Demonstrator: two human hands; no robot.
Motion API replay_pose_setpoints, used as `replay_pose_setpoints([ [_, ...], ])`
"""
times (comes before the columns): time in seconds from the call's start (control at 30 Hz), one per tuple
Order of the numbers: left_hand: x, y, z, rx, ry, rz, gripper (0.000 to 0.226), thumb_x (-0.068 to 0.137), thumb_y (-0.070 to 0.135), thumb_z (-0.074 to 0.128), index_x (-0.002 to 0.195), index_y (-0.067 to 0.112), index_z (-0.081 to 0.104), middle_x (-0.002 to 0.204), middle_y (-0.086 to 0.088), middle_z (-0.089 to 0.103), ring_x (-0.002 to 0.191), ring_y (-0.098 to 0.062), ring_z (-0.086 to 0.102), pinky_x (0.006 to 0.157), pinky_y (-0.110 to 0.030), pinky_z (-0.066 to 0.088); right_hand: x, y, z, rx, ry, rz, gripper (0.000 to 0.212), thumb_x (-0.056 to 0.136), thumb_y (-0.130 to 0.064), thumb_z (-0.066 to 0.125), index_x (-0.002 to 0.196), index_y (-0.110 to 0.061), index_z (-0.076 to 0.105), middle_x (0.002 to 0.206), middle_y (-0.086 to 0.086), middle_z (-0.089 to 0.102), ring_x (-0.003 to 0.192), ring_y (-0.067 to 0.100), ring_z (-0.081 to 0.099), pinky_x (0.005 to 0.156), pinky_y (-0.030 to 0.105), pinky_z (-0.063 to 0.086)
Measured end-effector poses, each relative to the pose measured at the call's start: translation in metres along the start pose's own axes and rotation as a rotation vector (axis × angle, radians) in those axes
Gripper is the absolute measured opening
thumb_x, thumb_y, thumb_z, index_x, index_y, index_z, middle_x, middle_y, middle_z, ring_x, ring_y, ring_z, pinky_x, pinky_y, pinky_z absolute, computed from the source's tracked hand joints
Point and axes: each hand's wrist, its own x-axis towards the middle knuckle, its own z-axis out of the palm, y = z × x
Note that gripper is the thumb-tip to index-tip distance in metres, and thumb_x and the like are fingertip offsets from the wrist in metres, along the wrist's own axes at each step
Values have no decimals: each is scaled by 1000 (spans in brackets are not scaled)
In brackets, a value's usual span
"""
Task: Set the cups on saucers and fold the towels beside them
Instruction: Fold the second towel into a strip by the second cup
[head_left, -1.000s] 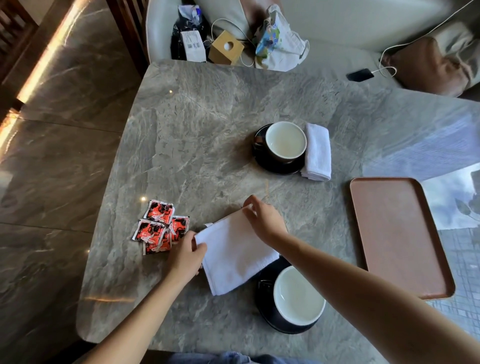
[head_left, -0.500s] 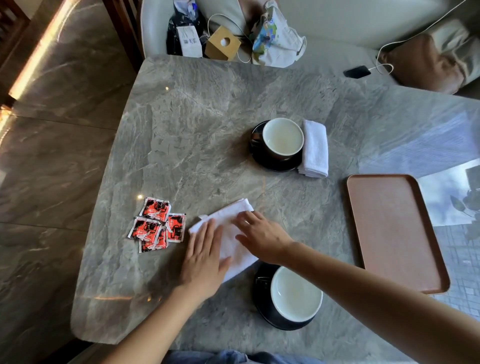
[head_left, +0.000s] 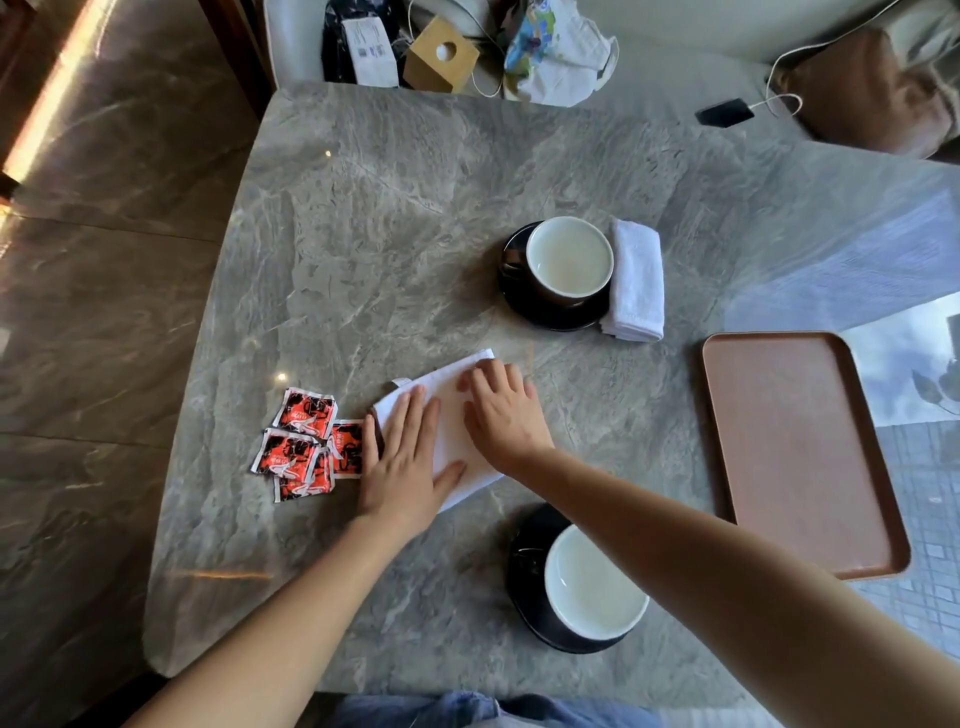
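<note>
White towel lies on the grey surface, pressed under both flat, unclenched hands: left hand, right hand. Red packets (print unreadable) lie just left; near cup sits on its saucer.

Grey marble table fills the view, veined and glossy, catching window glare along its right edge. At its left, a little heap of red and black sachets, overlapping one another. Over on the right, a brown tray lies flat near the table edge, nothing on it. Beyond the far edge, clutter on a pale seat: a tan cardboard box with a round hole, a dark packet with a white label, a crumpled printed bag. Farther right, a black phone on a white cable, near a brown cushion.
</note>
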Motion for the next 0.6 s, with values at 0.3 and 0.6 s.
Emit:
replay_pose_setpoints([
  [0.3,-1,-4,12,-27,-1,-14,94,81,69,30,147,3,17,156,-16,18,144,-29,20,112,-56,22,-13,38,8,6,-57,-195,61,91,-43,29,148,-20,27,157,4,26,143,26,27,115,49,17],
  [0.6,2,-5,15,-27,-15,-14,94,82,70,28,148,3,12,157,-16,13,146,-27,13,112,-57,21,-10,44,18,54,-57,-159,68,91,-50,26,151,-22,12,160,-1,10,148,17,12,118,48,11],
])
